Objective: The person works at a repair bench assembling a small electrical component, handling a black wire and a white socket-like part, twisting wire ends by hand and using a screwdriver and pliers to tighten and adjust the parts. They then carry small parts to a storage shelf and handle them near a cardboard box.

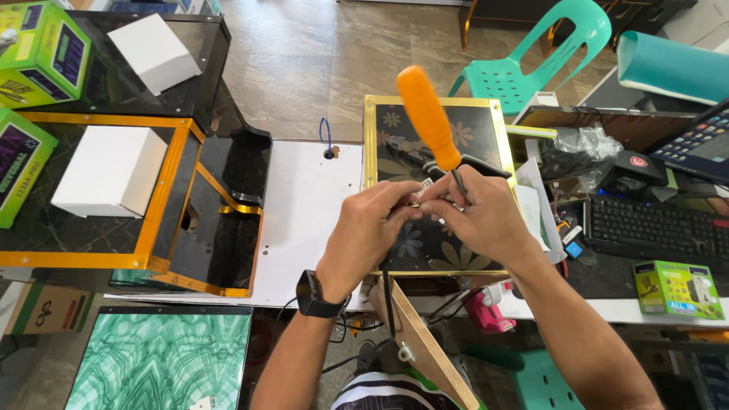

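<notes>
Bright, even daylight fills the scene, strongest on the tiled floor [304, 68] at the top and on the white surface [304, 212], which is close to washed out. Soft reflections sheen the black glass panels [228, 175], and shadows under the hands are faint. Focus is sharp throughout, though the wide lens bows straight lines toward the edges.

A green plastic chair [531, 53], black keyboard [653, 231] and perhaps white boxes [114, 171].

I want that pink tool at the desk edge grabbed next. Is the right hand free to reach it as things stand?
Probably not yet: the right hand grips the orange-handled screwdriver and pinches a small part with the left hand. The pink tool lies unobstructed beneath the forearm.
</notes>
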{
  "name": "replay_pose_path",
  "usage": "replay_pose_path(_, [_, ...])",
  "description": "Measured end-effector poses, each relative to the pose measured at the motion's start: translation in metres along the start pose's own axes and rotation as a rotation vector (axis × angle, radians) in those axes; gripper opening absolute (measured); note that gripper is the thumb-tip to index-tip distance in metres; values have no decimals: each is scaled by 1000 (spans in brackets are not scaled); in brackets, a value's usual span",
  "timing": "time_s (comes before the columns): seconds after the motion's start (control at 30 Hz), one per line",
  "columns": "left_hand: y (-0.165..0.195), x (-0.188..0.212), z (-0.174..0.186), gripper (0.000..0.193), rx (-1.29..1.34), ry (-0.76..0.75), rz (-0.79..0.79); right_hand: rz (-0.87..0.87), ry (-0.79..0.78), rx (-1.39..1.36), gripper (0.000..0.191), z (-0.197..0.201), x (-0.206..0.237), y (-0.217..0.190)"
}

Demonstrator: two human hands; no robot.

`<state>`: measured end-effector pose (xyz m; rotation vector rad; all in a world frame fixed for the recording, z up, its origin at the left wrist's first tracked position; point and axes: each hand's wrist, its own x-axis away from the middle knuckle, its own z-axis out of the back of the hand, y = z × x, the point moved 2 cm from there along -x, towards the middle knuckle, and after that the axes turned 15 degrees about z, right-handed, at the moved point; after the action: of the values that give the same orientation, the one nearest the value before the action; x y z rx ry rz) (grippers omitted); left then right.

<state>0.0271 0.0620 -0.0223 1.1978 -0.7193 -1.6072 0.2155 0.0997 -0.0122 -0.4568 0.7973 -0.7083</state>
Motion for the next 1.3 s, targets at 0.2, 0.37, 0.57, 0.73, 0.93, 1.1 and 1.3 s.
replay_pose_path(0.2, [-1, -2, -7, 44, -104, -65, -3, 119, 43, -86, 40, 4, 5, 10])
replay_pose_path(0.37, [-4, -10, -12, 26, -8, -42, 101, 117, 97, -193, 44, 6, 5, 19])
replay_pose_path(0.57, [-7, -9, -22, 25, 85, 29, 181, 153, 139, -130, 44, 5, 9, 23])
replay_pose_path(0.73, [-13, -7, -25, 21, 127, 28, 178, 87, 139, -110, 47, 5, 13, 31])
replay_pose_path(0.93, [-18, -12, -26, 21, 88, 53, 154, -120, 205, -337, 24, 8, 4, 51])
replay_pose_path(1.1, [-19, -9, -27, 17, 9, 73, 63, 95, 429, -1004, 28, 39, -14, 47])
replay_pose_path(1.3, [-22, -7, -27, 20, -40, 75, 27, 155, 324, -1124, 18, 17, -18, 24])
